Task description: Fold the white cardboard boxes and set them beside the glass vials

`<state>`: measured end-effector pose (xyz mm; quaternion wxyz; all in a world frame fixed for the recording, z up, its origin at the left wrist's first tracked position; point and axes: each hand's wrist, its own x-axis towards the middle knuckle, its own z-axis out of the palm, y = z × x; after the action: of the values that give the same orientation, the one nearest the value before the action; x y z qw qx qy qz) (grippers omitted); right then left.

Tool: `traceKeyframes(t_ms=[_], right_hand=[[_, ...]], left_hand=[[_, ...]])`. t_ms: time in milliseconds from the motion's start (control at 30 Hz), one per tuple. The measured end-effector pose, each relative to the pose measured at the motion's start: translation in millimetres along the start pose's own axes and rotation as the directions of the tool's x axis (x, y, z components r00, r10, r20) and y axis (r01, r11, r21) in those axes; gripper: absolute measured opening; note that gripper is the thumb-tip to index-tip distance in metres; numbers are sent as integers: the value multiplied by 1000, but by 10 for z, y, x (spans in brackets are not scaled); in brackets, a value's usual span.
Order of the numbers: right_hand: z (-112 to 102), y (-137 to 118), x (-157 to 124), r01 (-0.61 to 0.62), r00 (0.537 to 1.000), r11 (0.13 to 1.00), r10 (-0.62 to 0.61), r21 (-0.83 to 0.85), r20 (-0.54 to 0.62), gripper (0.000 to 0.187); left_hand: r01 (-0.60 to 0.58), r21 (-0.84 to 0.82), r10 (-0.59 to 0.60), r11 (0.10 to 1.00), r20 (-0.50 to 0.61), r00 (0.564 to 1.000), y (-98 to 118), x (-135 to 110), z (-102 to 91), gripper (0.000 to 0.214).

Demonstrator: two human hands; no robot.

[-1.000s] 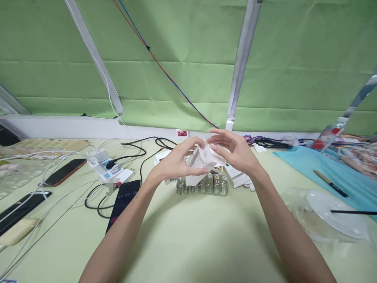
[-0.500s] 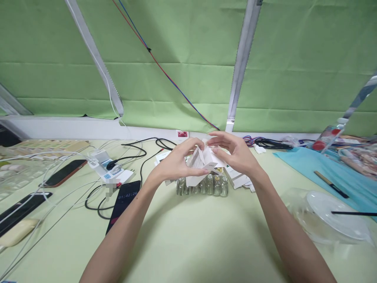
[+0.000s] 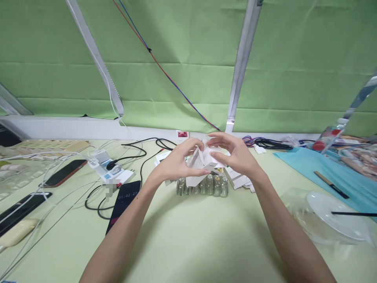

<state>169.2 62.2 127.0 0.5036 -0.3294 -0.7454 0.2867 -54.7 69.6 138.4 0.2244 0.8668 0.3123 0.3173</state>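
Observation:
Between both hands is a small white cardboard box [image 3: 208, 162] with its flaps unfolded. My left hand [image 3: 179, 159] is closed on its left side, thumb along the near edge and fingers curled behind. On the right side my right hand [image 3: 232, 152] grips it, with the thumb on the box and the fingers bent over the far side. Just below the box, a row of several small glass bottles [image 3: 209, 185] stands on the table. More white boxes [image 3: 236, 179] lie beside the bottles, partly hidden by my right hand.
A phone with a lit timer [image 3: 127, 196] lies near my left forearm. Left are a power strip [image 3: 108, 167], cables and more phones. At right are a clear plastic bowl with a white lid [image 3: 335, 215], a blue cloth [image 3: 306, 161], a craft knife [image 3: 331, 184] and a bottle [image 3: 330, 135].
My right thumb has shifted slightly on the box, and the right-hand flap has tilted a little. My left hand stays in place.

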Motion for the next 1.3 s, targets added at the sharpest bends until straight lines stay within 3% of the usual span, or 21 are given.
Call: traceKeyframes(t_ms=[1300], right_hand=[[63,78,14,20,999,993,-23,-119,-25,50]], left_hand=[[-48,43,48,998,-6,999,-35,14,24,45]])
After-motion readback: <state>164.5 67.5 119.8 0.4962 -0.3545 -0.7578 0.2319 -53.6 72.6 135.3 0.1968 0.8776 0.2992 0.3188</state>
